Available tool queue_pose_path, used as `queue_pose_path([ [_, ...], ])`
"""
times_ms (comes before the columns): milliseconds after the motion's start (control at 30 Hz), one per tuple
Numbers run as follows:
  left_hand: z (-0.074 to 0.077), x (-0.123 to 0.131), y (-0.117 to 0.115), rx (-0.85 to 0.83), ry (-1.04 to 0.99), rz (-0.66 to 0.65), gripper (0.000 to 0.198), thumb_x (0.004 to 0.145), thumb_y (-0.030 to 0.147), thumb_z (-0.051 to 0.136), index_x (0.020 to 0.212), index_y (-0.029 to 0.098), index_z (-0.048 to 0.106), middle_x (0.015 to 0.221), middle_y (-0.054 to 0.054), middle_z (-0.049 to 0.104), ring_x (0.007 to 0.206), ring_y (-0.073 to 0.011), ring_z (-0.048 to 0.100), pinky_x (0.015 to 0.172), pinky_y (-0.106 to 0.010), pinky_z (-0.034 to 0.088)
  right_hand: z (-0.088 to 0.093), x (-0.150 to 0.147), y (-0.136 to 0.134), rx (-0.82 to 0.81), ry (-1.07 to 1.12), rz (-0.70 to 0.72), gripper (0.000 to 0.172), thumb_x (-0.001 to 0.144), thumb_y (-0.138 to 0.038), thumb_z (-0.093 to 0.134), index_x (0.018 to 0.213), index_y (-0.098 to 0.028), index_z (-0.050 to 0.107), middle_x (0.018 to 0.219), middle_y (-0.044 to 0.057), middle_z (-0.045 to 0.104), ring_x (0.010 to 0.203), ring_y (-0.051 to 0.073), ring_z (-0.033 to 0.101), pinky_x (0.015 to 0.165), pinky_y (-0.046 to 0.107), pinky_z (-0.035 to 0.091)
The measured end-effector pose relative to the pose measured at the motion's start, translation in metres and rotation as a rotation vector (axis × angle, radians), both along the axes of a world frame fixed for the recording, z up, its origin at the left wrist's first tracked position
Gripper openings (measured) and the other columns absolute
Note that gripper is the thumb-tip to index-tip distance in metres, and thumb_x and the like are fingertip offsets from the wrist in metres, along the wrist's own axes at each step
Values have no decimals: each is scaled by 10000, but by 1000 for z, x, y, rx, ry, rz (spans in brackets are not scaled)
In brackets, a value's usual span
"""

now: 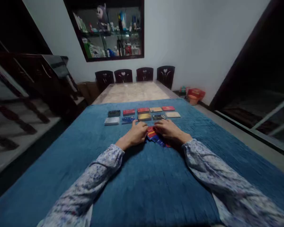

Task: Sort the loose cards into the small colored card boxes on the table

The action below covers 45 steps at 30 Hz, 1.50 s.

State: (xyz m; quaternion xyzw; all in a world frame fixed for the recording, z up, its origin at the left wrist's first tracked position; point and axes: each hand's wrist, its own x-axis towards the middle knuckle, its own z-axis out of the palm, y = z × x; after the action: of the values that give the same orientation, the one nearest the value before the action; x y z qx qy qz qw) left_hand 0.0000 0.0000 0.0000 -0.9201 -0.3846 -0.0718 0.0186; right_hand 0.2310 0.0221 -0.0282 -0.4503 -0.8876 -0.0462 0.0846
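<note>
The loose cards (155, 135) lie on the worktop (146, 189) between the two hands, roughly midway between its left and right edges and closer to the person than the rows of stacks. They are spread in an uneven, overlapping fan that slants from upper left to lower right. The upper part is bright red, crossed by a yellow-orange band; below it come deep blue faces with small pale marks too blurred to read, and a bit of reddish orange shows at the lower right end. Their corners stick out unevenly toward the near edge.

The left hand (139, 132) is at the fan's left side, its fingers curled down against the cards. The right hand (169, 130) covers the upper right part, its fingers bent over the cards; whether either hand's fingers are clamped on a card cannot be told.

Beyond the hands, toward the far edge of the blue cloth (97, 119), neat stacks stand in two rows: a silvery grey stack (112, 121) at the left end of the nearer row, a gold stack (144, 117) mid-row and a cream stack (173, 115) at its right end.
</note>
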Motion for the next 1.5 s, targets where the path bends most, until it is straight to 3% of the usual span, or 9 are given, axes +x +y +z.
queue_pose_path([
  [233,-12,14,3,-47,3,-18,187,1003,236,540,1017,147,703,1161,-148,711,1159,-301,633,1122,-602,362,-7,3,0,-29,30,105,295,1027,-264,520,1244,-200,710,1361,136,693,1173,289,624,879,395,427],
  [700,-14,10,7,-87,-103,-61,130,919,229,603,959,154,701,1090,-134,736,1089,-294,657,1105,-539,392,-16,10,6,5,179,218,271,970,-276,643,1220,-203,718,1258,143,704,1077,265,646,884,402,485],
  [1000,-17,11,10,-135,-140,36,129,895,202,636,1002,158,693,1064,-107,693,1049,-275,630,1019,-453,450,-18,10,5,18,262,248,240,969,-246,634,1183,-191,727,1208,136,715,1048,255,642,901,410,517],
  [1133,-17,9,13,-156,-153,24,55,884,171,660,931,164,690,1028,-90,692,1016,-252,627,977,-400,451,-19,10,5,27,268,271,221,978,-249,633,1158,-171,735,1189,149,726,1034,264,649,879,408,523],
  [1333,-12,5,16,-177,-149,-15,41,874,172,696,903,162,723,1044,-90,717,1004,-236,643,902,-332,462,-24,12,9,120,238,288,193,1005,-260,629,1140,-191,748,1128,133,751,974,236,658,833,366,492],
  [1500,-4,2,15,-169,-143,-23,130,890,182,624,869,147,746,951,-85,734,838,-196,650,788,-295,480,-23,10,6,265,236,283,189,1039,-265,583,1061,-211,762,1060,107,771,901,211,645,821,347,458],
])
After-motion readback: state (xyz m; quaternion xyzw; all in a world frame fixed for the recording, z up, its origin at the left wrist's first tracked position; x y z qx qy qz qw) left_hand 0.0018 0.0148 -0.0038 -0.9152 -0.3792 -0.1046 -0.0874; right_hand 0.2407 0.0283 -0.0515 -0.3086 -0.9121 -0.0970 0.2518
